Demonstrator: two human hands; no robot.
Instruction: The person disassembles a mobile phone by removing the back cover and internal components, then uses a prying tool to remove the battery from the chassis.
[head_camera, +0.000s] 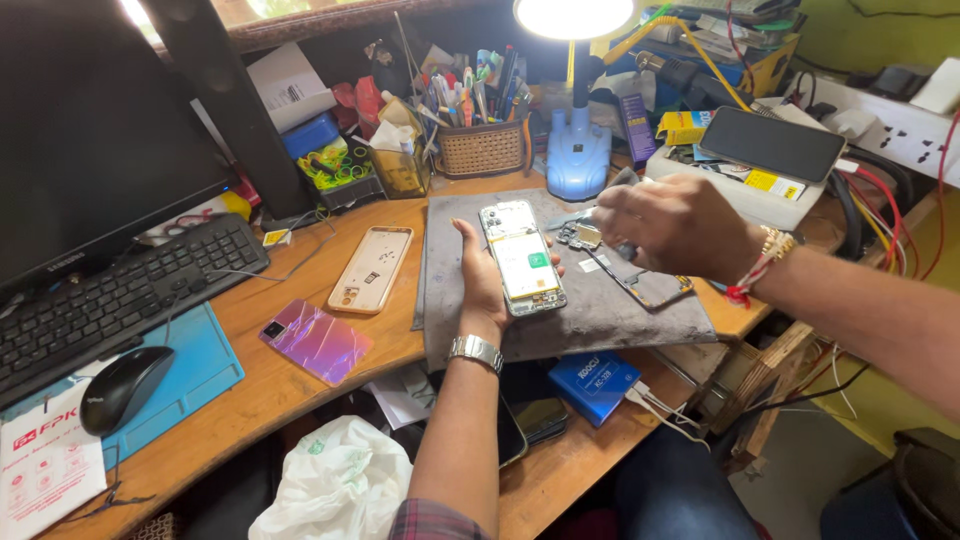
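Observation:
My left hand (482, 283) holds an opened phone (522, 258) with its back cover off, the yellow battery and circuit parts facing up, over a grey work mat (600, 310). My right hand (672, 224) hovers just right of the phone's top end, fingers pinched around a small tool handle above loose phone parts (577, 236) on the mat. Whether the tool tip touches anything is hidden by my fingers. A wristwatch is on my left wrist and a red thread bracelet on my right.
A beige phone case (371, 269) and an iridescent pink back cover (317, 341) lie left of the mat. Keyboard (120, 297), mouse (124, 388) and monitor stand at left. A lit blue desk lamp (577, 150), wicker pen basket (484, 148) and a dark phone (771, 142) on a white box sit behind.

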